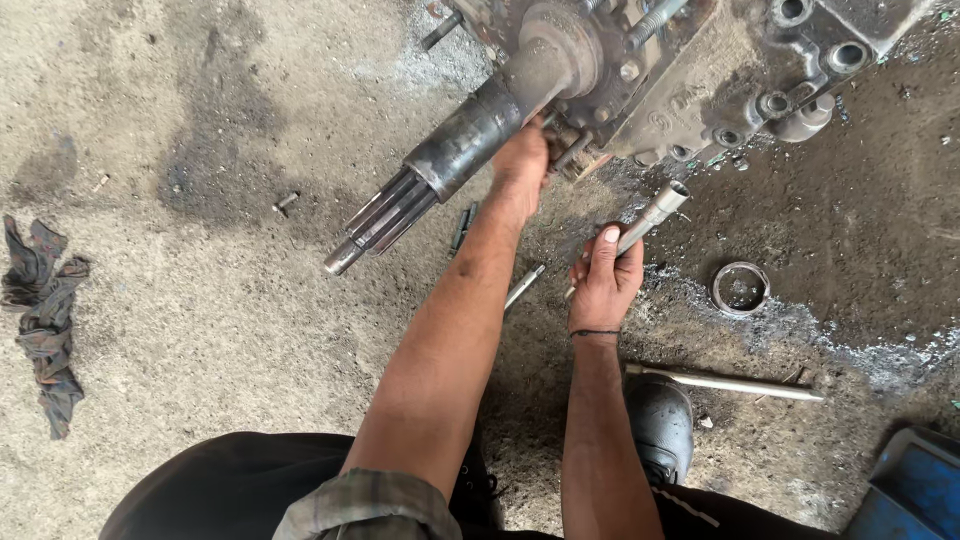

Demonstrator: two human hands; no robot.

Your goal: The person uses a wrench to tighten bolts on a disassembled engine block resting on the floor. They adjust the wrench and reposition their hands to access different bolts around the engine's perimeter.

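Gritty, oil-stained concrete floor (200, 330) is filling the view from above, and a heavy grey cast-metal gearbox housing (700, 70) is lying on it at the top. A dark splined steel shaft (440, 170) is sticking out of the housing toward the lower left, grimy and worn, its grooved tip pale.

The person's left hand (522, 165) is reaching under the base of that shaft, pressing against the housing as if steadying it; whether its grip is closed on anything cannot be told.

The right hand (603, 280), just below the housing, is wrapping its grip firmly around a slim silver metal tube tool (655, 212), angling the open end up toward the housing.

A steel ring (741, 288) is lying right of that hand, a long thin metal rod (725, 382) below it, and a crumpled dark rag (42, 310) far left of the housing.
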